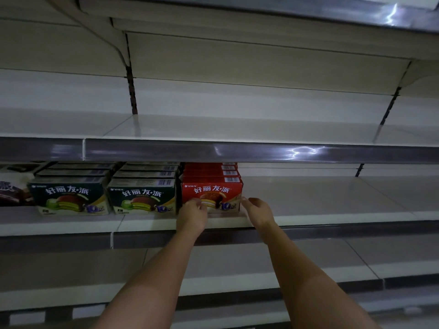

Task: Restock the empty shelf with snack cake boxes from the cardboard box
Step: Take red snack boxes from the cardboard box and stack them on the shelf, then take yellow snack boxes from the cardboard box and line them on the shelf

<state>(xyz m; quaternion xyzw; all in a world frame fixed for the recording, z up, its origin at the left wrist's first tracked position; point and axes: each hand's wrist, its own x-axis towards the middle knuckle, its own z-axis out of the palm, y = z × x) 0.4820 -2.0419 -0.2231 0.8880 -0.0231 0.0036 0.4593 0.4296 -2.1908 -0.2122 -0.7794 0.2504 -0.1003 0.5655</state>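
Two hands [193, 213] [257, 211] — red box [212, 194] upright, face-out

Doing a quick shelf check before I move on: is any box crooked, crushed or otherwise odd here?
Nothing stands out. The two green box rows and the red box row sit upright and face forward, with no visible damage. The left hand and right hand flank the front red box at its lower corners.
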